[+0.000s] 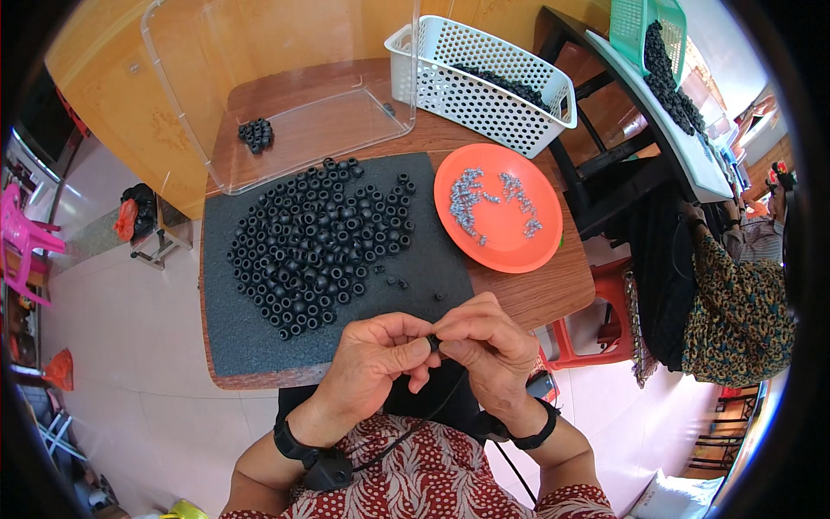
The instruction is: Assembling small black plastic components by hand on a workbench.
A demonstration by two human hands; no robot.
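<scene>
Between the fingertips of both hands, just off the table's front edge, is a small black ring-shaped part. My left hand pinches it from one side with thumb and forefinger. From the other side my right hand closes its thumb and fingers on it, hiding much of it. On the dark grey mat beyond my hands lies a broad pile of like black hollow parts. To the right of the mat, an orange plate holds many tiny silvery pieces.
A clear plastic bin stands behind the mat, by a small black cluster. At the back right is a white perforated basket with black parts. Farther right, a green basket spills black parts; a person in patterned clothing sits near a red stool.
</scene>
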